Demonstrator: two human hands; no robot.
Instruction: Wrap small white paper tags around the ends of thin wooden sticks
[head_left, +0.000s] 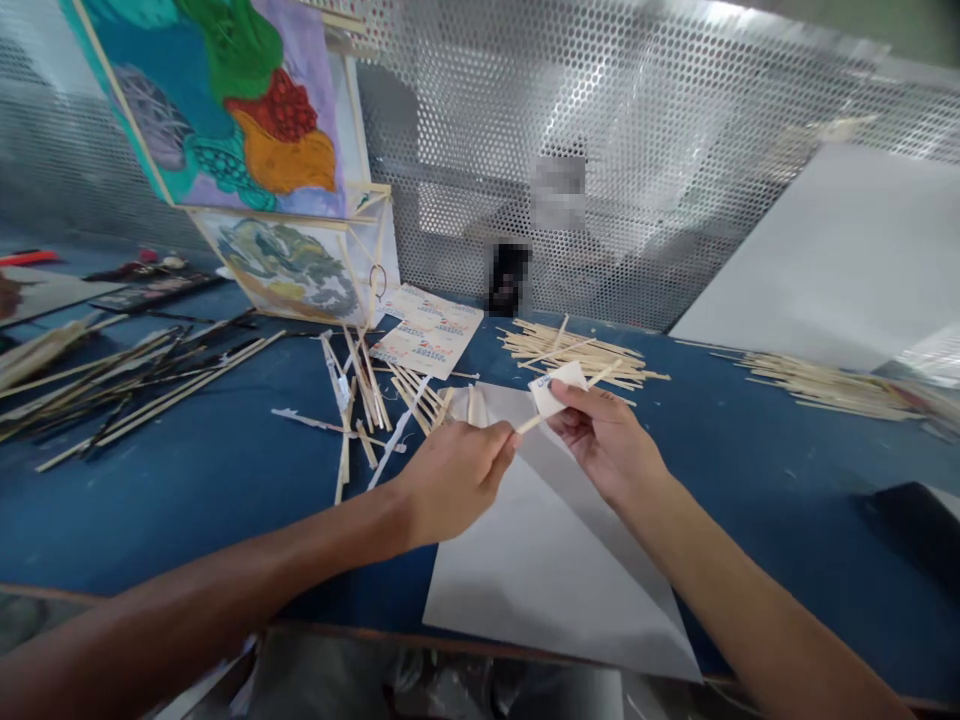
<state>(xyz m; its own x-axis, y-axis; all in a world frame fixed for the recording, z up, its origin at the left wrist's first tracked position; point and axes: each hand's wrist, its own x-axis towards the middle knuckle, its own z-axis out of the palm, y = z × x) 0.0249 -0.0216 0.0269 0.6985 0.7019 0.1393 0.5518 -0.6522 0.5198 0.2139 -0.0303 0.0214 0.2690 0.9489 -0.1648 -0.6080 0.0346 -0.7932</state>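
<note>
A: Entry one, left hand?
B: Fingers closed, gripping one slim stick towards its lower end, presumably to steady it.

A: Entry two, right hand?
B: Fingers closed, thumb uppermost, pinching a pale folded patch against the same stick. The flat thumb probably spreads the pressure.

A: Location of stick?
B: Raised above a white sheet, slanting up towards the far edge of the surface. The sheet runs from mid-surface down towards the near edge, likely as a guard under the hands.

A: Surroundings?
B: One stick pile, beyond the right hand towards the far edge, apparently within easy reach. One printed sheet, left of that pile; its print resembles the patch's marks, so perhaps the same stock. One painting, bright, leaning by the far left corner against perforated mesh.

A: Obscured?
B: The stick's lower tip, inside the left fingers. The patch's underside: whether it wraps fully round, cannot tell. One dark item, cut off at the right, unidentified. A pixelated block before the mesh, contents illegible.
</note>
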